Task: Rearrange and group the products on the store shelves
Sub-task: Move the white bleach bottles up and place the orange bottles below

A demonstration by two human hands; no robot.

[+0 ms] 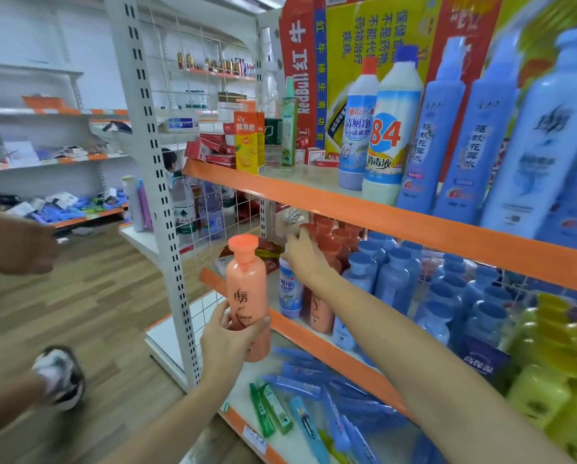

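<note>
Between the curled fingers (221, 321) and thumb of the left hand (226, 339) sits an upright salmon-orange plastic shampoo bottle with a flat wide cap (248, 296), gripped round its lower half, out in front of the orange-edged white middle shelf (317, 343). Right hand (305, 259) reaches into that shelf, fingers bent over the top of a white-and-blue cleaner bottle (290, 289); how tight the grip is, cannot tell. Just beyond those fingertips: a cluster of matching orange bottles (334, 242). Right of that hand: rows of blue capped bottles (394, 279). Below the left hand, on the lower shelf: blue tubes (313, 376) and green small bottles (273, 410) lying flat. Above the right hand, on the upper shelf: tall white "84" disinfectant bottle (392, 128).
</note>
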